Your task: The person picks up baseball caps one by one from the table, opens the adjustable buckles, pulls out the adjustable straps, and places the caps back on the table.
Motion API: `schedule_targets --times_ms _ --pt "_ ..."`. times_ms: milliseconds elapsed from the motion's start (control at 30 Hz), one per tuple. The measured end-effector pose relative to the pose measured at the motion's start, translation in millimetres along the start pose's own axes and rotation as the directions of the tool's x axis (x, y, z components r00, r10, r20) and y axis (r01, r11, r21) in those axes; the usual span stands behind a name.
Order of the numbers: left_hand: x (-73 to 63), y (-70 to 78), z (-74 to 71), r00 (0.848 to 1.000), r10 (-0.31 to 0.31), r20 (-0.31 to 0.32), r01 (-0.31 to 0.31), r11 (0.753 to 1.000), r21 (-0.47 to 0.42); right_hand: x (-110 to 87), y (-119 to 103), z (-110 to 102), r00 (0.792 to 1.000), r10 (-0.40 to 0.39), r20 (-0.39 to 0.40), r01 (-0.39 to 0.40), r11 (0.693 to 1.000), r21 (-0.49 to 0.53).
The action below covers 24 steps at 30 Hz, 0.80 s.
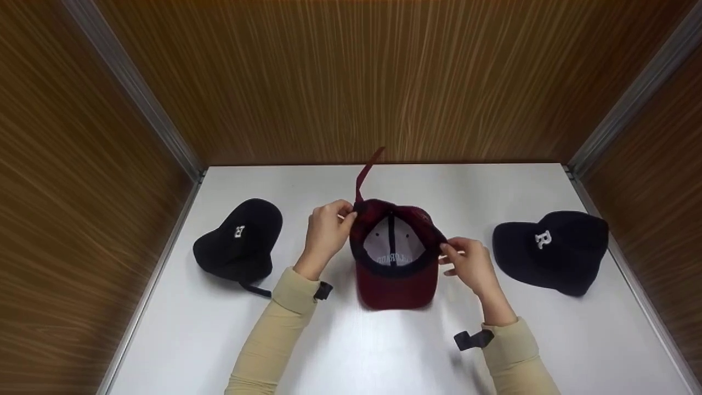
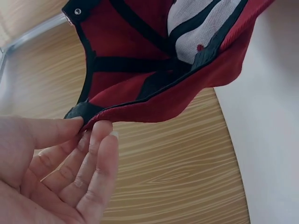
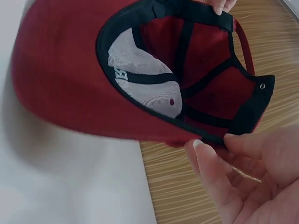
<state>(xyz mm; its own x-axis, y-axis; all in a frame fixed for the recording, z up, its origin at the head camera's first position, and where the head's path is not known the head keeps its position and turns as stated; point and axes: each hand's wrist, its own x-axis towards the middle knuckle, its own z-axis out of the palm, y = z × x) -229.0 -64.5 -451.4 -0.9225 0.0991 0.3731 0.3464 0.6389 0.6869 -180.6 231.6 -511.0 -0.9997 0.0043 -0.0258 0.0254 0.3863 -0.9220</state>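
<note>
A dark red baseball cap [image 1: 396, 293] is held with its inside facing up and its brim toward the person. Its loose back strap [image 1: 362, 178] sticks up at the far left of the cap. My left hand [image 1: 327, 230] pinches the cap's left rear edge between thumb and fingers. On the opposite side, my right hand [image 1: 469, 263] pinches the right edge of the opening. In the right wrist view the dark inner band, pale front lining and a small metal eyelet on the back edge of the cap [image 3: 60, 70] show.
On the white table [image 1: 406, 351] a black cap [image 1: 241, 247] with a white letter lies at left, its strap trailing. At right lies a navy cap [image 1: 570, 247] marked R. Wood-grain panels [image 1: 384, 82] enclose the back and sides.
</note>
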Motion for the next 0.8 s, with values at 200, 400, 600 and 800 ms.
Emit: schedule_targets --times_ms 200,400,600,800 --pt "6.0 6.4 -0.7 0.996 0.015 -0.092 -0.020 0.999 -0.049 9.8 -7 -4 0.998 -0.015 -0.064 0.017 0.999 0.043" --pt "10.1 9.6 2.8 0.985 0.060 -0.162 -0.067 0.997 -0.040 23.0 -10 -7 0.992 -0.023 -0.127 0.030 0.998 0.053" --pt "8.0 -3.8 13.9 0.999 0.038 -0.015 -0.036 0.993 0.109 31.5 -10 -4 0.983 -0.037 -0.180 0.037 0.999 -0.004" --pt "-0.1 -24.1 34.4 0.987 -0.069 0.147 0.048 0.988 0.144 30.3 -12 -3 0.984 -0.100 -0.151 0.101 0.995 -0.001"
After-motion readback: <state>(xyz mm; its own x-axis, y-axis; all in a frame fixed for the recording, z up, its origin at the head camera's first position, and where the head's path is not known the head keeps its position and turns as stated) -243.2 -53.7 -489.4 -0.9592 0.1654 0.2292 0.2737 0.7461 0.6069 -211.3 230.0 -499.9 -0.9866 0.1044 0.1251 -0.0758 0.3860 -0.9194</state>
